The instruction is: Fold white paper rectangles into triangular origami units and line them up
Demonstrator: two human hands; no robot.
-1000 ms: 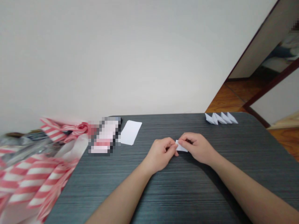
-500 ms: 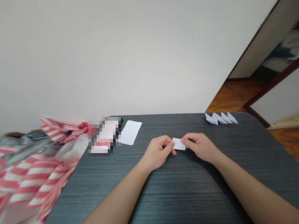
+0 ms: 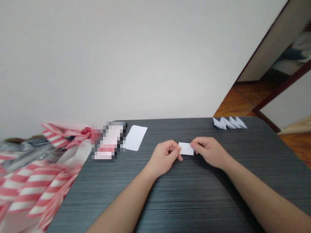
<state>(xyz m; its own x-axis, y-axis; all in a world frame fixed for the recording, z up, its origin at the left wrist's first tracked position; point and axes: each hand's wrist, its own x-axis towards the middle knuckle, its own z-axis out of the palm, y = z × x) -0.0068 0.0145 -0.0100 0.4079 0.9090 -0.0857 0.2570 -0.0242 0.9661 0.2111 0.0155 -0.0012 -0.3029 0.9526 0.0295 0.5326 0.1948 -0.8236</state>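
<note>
Between my two hands, a small white piece of paper (image 3: 186,149) is held just above the dark table (image 3: 179,194). My left hand (image 3: 166,157) pinches its left edge between thumb and fingers. At the right edge, near the upper corner, my right hand (image 3: 206,150) grips it with thumb and forefinger. The paper looks like a flat rectangle; whether it is folded I cannot tell. To the left lies a small stack of white paper sheets (image 3: 136,137). Several folded white paper pieces (image 3: 229,123) stand in a zigzag row at the far right.
A pixelated phone-like object (image 3: 109,140) lies left of the sheets. Red-and-white striped cloth (image 3: 41,181) and clear plastic are heaped beyond the table's left edge. A pale wall (image 3: 155,58) rises behind the table. Wooden floor (image 3: 228,100) shows at the right.
My right hand has slid slightly right along the paper, so more of the paper shows between the hands. The left hand has barely moved.
</note>
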